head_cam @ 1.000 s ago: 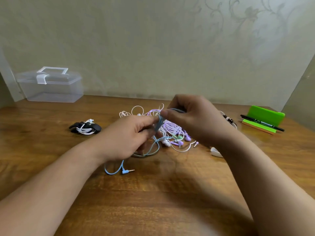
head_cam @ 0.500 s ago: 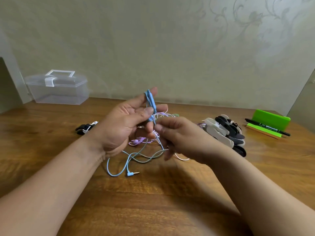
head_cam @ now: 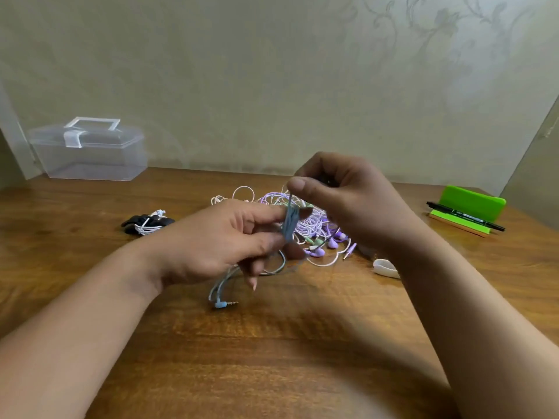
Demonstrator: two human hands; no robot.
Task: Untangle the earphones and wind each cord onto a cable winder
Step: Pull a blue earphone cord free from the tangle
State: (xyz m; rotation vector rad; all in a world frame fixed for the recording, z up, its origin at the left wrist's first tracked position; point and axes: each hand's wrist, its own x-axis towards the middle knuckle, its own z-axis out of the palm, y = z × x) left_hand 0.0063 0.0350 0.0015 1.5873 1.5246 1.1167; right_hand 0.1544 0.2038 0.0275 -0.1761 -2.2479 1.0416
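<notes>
The light-blue earphone cord (head_cam: 289, 225) is up off the wooden worktop (head_cam: 272, 343), bunched into a narrow upright bundle between the two hands. The left hand (head_cam: 217, 240) clamps the bundle's lower part between thumb and fingers, probably as the anchor so the loops don't slip. The right hand (head_cam: 348, 192) pinches the strand at the top with thumb and forefinger – looks to me like it's feeding the next wrap. It's too blurry to say if there's a winder inside that bundle.

The rest of the blue cord droops from under the left hand to the worktop, ending in its blue angled jack plug (head_cam: 222, 304), so I'd guess a fair bit is left to wind.

Right behind the hands sits the tangled heap of purple, white and green earphones (head_cam: 314, 219) – not sorted yet. A white plastic winder (head_cam: 385, 267) lies just by the right wrist, handy for the next cord. A black winder wrapped with white cord (head_cam: 148, 223) is parked to the left, seemingly finished. Further out: a clear lidded plastic box (head_cam: 90, 155) at the wall, and a green stand (head_cam: 475, 204) with a black marker pen (head_cam: 465, 215) far right.
</notes>
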